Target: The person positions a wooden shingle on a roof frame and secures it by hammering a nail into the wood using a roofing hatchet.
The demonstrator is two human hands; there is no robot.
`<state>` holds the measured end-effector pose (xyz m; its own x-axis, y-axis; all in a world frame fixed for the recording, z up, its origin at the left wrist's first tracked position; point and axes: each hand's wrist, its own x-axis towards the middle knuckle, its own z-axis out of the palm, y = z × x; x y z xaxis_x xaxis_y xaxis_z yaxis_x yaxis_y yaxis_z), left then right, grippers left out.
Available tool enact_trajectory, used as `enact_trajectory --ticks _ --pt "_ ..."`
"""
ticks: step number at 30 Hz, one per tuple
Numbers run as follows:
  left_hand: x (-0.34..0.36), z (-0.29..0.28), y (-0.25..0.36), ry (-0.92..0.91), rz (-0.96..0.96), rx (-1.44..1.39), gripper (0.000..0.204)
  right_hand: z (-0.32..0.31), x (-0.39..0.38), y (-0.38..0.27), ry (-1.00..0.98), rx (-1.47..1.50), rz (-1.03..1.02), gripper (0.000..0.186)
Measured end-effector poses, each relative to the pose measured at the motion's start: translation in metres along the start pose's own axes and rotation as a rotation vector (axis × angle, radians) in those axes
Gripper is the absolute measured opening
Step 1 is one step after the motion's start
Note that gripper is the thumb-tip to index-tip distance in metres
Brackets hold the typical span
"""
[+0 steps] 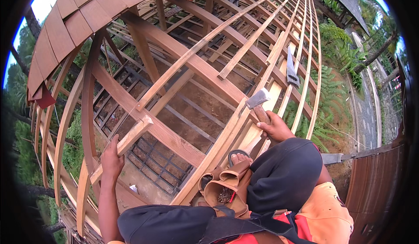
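Note:
My left hand [112, 159] is closed around what looks like a thin string, which runs up toward a long batten [183, 54]. Just beside that hand, a short wooden batten [126, 146] slants across the lower beam. My right hand [275, 126] grips a hammer [257, 99] by its handle, head upward, over long pale battens. A handsaw [291, 69] rests on the battens beyond it. Between my bent legs, a brown leather tool pouch [224, 191] holds small metal pieces, probably nails. A sandaled foot [240, 159] shows above the pouch.
I sit on curved roof framing [174, 148] high above bare dirt and a dark metal grid [157, 161]. Reddish shingles [83, 13] cover the upper left. Ferns [331, 100], a path [369, 100] and a grey roof [342, 2] lie right. A rusty brown panel [366, 178] is lower right.

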<state>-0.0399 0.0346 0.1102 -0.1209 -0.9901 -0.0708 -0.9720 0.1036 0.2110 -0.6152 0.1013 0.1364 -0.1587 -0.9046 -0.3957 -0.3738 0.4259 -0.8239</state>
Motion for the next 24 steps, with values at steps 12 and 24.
enact_trajectory --ticks 12,24 --pt "0.04 0.012 0.179 -0.327 0.139 -0.207 0.04 0.073 0.094 0.017 -0.201 0.237 -0.204 0.034" --pt "0.155 0.169 0.322 -0.206 0.215 -0.147 0.042 -0.008 0.122 0.07 0.117 0.45 -0.104 0.032"
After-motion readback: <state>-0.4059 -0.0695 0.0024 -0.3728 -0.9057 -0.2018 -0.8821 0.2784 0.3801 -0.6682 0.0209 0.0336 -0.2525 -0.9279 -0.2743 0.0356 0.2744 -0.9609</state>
